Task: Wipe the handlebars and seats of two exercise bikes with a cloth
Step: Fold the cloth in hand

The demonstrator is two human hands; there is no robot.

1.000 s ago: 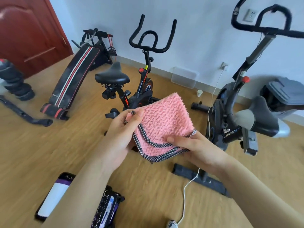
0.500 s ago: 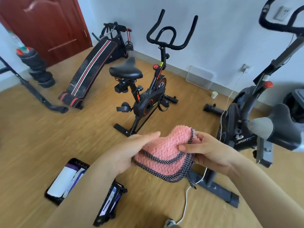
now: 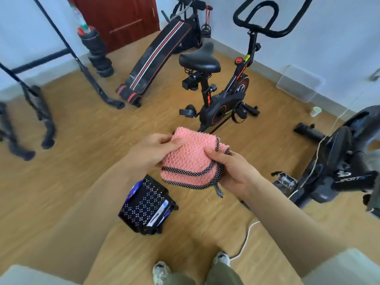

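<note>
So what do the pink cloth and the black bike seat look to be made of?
Pink cloth: soft fluffy microfibre or chenille by its nubby pile, with a dotted black woven trim. Bike seat: smooth black padded vinyl or synthetic leather, judging by its dull sheen; uncertain.

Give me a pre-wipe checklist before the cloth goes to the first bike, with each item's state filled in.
1. Pink cloth folded into a pad: ok.
2. Left hand and right hand both gripping it: ok.
3. Black saddle of the red-trimmed bike uncovered: ok.
4. Its handlebars free of hanging items: ok.
5. Path clear: not ok, patterned bag and white cable lie near the feet.
6. Cloth damp: cannot tell.
</note>
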